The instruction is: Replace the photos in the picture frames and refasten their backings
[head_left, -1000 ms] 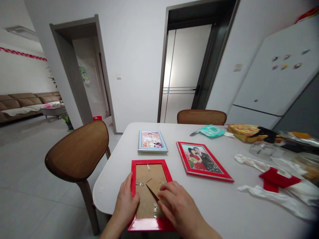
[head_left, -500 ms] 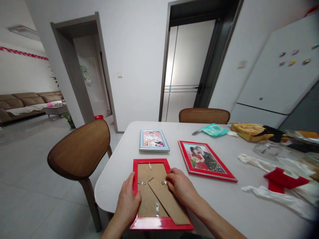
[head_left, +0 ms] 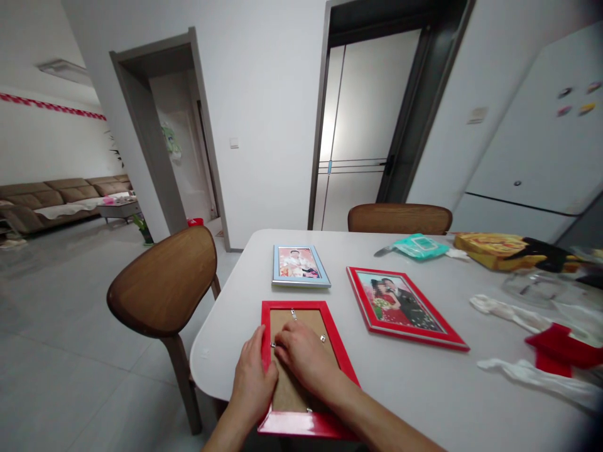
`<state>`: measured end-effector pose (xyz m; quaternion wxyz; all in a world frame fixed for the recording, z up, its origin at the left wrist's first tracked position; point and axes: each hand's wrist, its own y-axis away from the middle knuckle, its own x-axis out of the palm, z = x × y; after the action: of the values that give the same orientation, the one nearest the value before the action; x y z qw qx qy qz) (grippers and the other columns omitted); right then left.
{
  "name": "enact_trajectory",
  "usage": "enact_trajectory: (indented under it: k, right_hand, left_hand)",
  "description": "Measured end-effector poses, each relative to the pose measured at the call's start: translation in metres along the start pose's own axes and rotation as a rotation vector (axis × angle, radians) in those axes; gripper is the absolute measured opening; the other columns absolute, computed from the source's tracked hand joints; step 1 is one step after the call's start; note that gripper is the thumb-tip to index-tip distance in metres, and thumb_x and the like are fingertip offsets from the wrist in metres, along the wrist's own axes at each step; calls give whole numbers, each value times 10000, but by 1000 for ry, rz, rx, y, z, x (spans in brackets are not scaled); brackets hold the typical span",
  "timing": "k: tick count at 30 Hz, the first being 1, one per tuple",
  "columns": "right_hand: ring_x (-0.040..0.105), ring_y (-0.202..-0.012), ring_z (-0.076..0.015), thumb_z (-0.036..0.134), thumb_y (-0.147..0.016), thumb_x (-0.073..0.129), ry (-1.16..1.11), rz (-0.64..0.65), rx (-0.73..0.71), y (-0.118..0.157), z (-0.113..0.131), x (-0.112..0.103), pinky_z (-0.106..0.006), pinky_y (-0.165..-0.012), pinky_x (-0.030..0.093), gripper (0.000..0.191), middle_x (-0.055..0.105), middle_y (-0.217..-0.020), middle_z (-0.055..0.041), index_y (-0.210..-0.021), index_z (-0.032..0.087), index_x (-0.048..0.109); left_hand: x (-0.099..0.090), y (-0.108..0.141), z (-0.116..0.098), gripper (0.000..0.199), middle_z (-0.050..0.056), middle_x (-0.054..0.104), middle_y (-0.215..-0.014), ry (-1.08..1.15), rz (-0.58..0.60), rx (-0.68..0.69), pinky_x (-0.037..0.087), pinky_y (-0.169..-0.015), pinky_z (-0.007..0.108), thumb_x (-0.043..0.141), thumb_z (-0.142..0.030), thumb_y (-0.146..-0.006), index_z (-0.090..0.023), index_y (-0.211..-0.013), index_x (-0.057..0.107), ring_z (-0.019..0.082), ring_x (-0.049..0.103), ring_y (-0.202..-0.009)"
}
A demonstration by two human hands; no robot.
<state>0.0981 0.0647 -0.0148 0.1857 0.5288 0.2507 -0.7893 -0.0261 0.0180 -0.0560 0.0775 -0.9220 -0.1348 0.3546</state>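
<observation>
A red picture frame (head_left: 301,306) lies face down at the table's near edge, with its brown backing board (head_left: 281,317) showing. My left hand (head_left: 254,376) grips the frame's left side, thumb over the rim and fingers along the outside. My right hand (head_left: 306,356) reaches across the board, fingers closed at the small metal clip (head_left: 273,344) on the left, which they partly cover. Other metal clips show at the top and at the right clip (head_left: 323,338). My right hand and forearm hide most of the stand flap and the lower clip.
Beyond lie a blue photo frame (head_left: 301,267) and, to the right, a red photo frame (head_left: 405,307), both picture up. A teal wipes pack (head_left: 421,247), a yellow box (head_left: 494,251), white wrapping (head_left: 537,376) and red cloth (head_left: 565,348) sit rightward. A chair (head_left: 164,282) stands at left.
My right hand has moved left across the board, from the right clip to the left one. The right clip now looks turned and shorter. My left hand keeps its hold. The view has shifted slightly.
</observation>
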Motion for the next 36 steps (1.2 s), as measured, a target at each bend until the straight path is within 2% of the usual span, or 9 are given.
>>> enact_trajectory:
  k: [4, 9, 13, 18, 21, 23, 26, 29, 36]
  right_hand:
    - [489, -726, -144, 186, -775, 435, 33, -12, 54, -10, 3, 6, -236, -671, 346, 194, 555, -760, -66, -701, 144, 610]
    - [486, -787, -143, 228, -805, 408, 42, -87, 116, -15, -24, 4, -228, -711, 344, 217, 554, -821, -70, -805, 145, 609]
    - [472, -800, -177, 230, -805, 401, 75, -124, 199, -23, -46, 4, -270, -711, 339, 251, 546, -827, -108, -793, 115, 624]
    - [458, -842, -193, 232, -806, 395, 59, -120, 192, -28, -49, 5, -284, -719, 345, 267, 548, -857, -104, -898, 144, 630]
    - [465, -862, -178, 212, -795, 412, 26, -99, 160, -16, -46, -5, -284, -768, 353, 271, 548, -895, -91, -975, 153, 606]
    - [460, -919, -158, 199, -771, 449, -57, -42, 64, 2, -45, -15, -273, -824, 348, 265, 535, -980, -66, -989, 191, 601]
    - [416, -1037, -155, 138, -691, 512, -240, 138, -106, 34, -43, -30, -292, -908, 319, 249, 480, -1113, -26, -881, 240, 637]
    - [364, -1109, -178, 101, -649, 526, -303, 217, -145, 57, -43, -36, -367, -964, 262, 269, 444, -1167, -7, -813, 271, 657]
    - [328, -1147, -182, 134, -650, 565, -331, 232, -156, 60, -45, -38, -401, -1000, 183, 256, 434, -1188, 13, -804, 312, 665]
  left_hand:
    - [1, 0, 1, 582, 131, 433, -1227, -17, 9, 14, 291, -998, 337, 412, -101, -668, -51, -1242, 337, 191, 389, -1138]
    - [1, 1, 1, 590, 137, 427, -1230, -30, 10, 25, 289, -1000, 341, 401, -88, -666, -40, -1248, 324, 191, 384, -1135]
    - [5, 0, -3, 587, 122, 439, -1222, -10, 7, 30, 301, -990, 338, 409, -88, -665, -65, -1246, 334, 189, 392, -1124]
    - [9, -3, -8, 586, 119, 439, -1225, -2, 12, 42, 296, -991, 341, 415, -90, -662, -73, -1242, 339, 193, 390, -1124]
    - [10, -4, -8, 581, 117, 447, -1214, -13, 7, 43, 299, -984, 337, 415, -97, -665, -77, -1241, 341, 193, 400, -1110]
    - [10, -4, -8, 582, 117, 451, -1207, -24, 5, 41, 301, -979, 335, 417, -105, -664, -79, -1241, 340, 195, 406, -1102]
    - [11, -6, -10, 595, 105, 456, -1205, -41, 16, 36, 301, -968, 331, 425, -112, -654, -104, -1243, 340, 199, 410, -1096]
    - [13, -7, -12, 583, 97, 467, -1198, -83, 25, 28, 296, -959, 336, 425, -123, -657, -121, -1236, 355, 205, 416, -1090]
    - [14, -8, -14, 580, 104, 470, -1194, -113, 34, 25, 296, -950, 319, 420, -132, -663, -95, -1238, 349, 200, 420, -1082]
